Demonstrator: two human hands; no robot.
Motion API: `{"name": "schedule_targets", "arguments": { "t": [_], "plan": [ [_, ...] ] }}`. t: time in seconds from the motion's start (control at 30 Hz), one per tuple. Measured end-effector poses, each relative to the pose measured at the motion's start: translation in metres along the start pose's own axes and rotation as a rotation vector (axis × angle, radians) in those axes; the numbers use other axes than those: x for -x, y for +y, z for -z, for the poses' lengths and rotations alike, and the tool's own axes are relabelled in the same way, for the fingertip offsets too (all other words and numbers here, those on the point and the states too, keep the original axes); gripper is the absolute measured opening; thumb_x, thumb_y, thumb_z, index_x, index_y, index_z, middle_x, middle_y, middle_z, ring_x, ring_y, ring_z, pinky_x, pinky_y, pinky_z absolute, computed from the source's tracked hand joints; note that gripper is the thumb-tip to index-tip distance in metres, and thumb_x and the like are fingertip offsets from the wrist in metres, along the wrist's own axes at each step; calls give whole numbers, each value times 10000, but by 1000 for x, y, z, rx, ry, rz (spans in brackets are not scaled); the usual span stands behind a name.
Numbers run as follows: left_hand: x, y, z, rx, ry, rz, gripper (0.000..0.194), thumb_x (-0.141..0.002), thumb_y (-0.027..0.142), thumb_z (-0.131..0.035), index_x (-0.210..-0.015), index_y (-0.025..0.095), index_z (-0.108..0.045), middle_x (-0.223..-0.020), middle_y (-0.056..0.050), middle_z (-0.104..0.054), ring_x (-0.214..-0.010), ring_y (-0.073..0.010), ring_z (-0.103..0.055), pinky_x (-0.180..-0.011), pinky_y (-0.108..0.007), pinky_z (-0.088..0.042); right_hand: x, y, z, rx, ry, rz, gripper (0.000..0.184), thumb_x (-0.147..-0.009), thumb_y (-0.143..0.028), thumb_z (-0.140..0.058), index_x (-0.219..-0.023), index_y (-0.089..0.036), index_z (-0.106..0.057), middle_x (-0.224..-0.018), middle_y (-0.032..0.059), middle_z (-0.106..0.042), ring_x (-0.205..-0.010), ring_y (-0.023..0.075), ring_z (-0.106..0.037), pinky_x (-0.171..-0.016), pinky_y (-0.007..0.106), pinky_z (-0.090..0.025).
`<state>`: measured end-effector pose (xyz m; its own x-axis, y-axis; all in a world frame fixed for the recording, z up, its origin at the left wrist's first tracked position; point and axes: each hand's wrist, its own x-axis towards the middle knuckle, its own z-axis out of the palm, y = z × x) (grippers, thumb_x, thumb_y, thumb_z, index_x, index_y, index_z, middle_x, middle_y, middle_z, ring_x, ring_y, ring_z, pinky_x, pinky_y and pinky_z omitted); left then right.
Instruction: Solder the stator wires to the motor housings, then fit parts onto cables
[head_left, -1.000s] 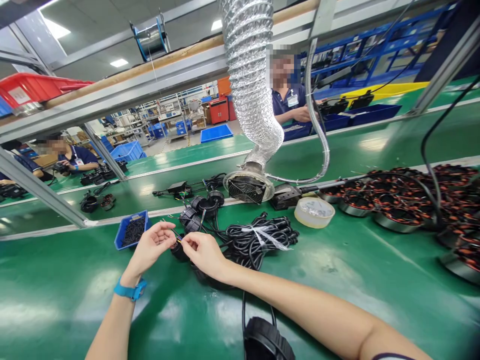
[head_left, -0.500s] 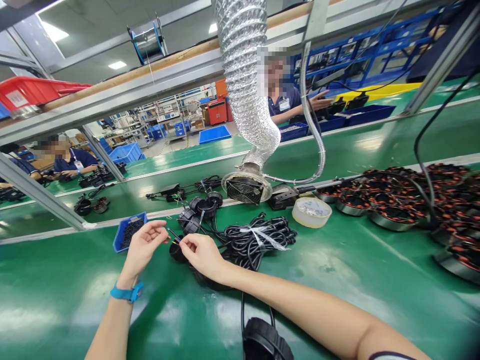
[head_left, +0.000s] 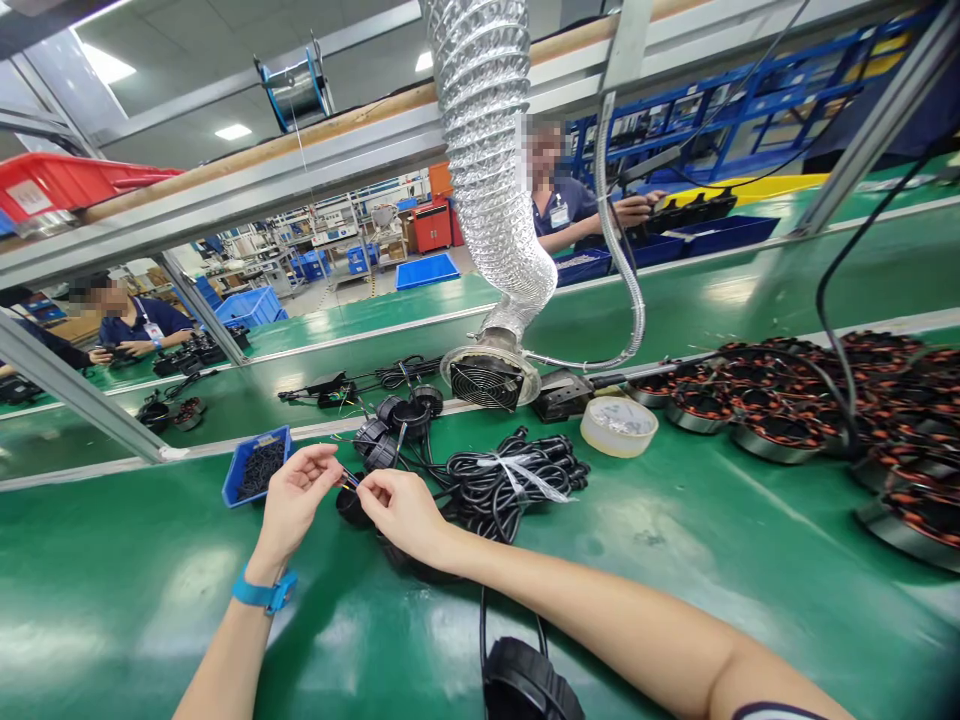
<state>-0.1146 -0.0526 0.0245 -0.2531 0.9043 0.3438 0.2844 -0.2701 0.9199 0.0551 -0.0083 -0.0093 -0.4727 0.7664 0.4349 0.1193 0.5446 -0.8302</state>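
Note:
Thin coloured wires (head_left: pixel 350 479) stretch between my hands above a black round housing (head_left: pixel 352 508). My right hand (head_left: pixel 403 512) pinches them between thumb and fingers. At their other end, my left hand (head_left: pixel 298 500) has its thumb and fingertips closed on the wires; a blue band (head_left: pixel 264 592) circles that wrist. Just beyond, several black round caps (head_left: pixel 375 437) with wires sticking out lie together. Beside my right hand sits a coiled black cable bundle (head_left: pixel 517 475) tied with clear plastic. Part of the housing under my right hand is hidden.
A blue bin (head_left: pixel 257 466) of small black parts stands left of my hands. The fume duct fan (head_left: pixel 491 378) hangs ahead, near a tape roll (head_left: pixel 619 426). Many wound stator rings (head_left: pixel 780 425) crowd the right. A black cap (head_left: pixel 529 680) lies in front. Co-workers sit across the bench.
My left hand has shifted slightly right, and its fingertips have closed in on the wire ends. My right hand stays nearly in place. A co-worker across the bench has brought their hands together.

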Motion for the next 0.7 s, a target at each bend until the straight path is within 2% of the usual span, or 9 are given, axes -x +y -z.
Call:
{"name": "schedule_targets", "arguments": {
  "t": [0.27, 0.47, 0.6, 0.7],
  "plan": [
    [1, 3, 0, -86, -97, 60, 312, -757, 336, -762, -1006, 164, -686, -800, -26, -696, -719, -149, -649, -717, -270, -554, 0, 1, 0, 17, 8, 11, 197, -858, -182, -559, -696, -176, -671, -605, -23, -631, -539, 98, -514, -557, 203, -345],
    [0, 3, 5, -68, -51, 80, 320, -712, 313, -804, -963, 149, -689, -736, -16, -692, -659, -141, -653, -673, -261, -559, 2, 4, -2, 34, 5, 36, 198, -882, -202, -556, -737, -182, -689, -637, -18, -650, -561, 102, -532, -566, 203, -350],
    [-1, 1, 2, 59, 52, 82, 355, -730, 331, -796, -1003, 150, -661, -755, -5, -681, -691, -160, -694, -664, -264, -573, 2, 3, -1, 44, 0, 43, 193, -879, -186, -559, -735, -178, -688, -642, -20, -646, -564, 102, -528, -568, 205, -353],
    [-1, 0, -3, 111, 57, 75, 382, -733, 324, -797, -1035, 148, -643, -756, 2, -671, -723, -167, -707, -664, -257, -574, 2, 1, 0, 56, -11, 40, 200, -880, -182, -558, -722, -176, -681, -634, -22, -635, -557, 103, -518, -566, 209, -354]
  ]
}}
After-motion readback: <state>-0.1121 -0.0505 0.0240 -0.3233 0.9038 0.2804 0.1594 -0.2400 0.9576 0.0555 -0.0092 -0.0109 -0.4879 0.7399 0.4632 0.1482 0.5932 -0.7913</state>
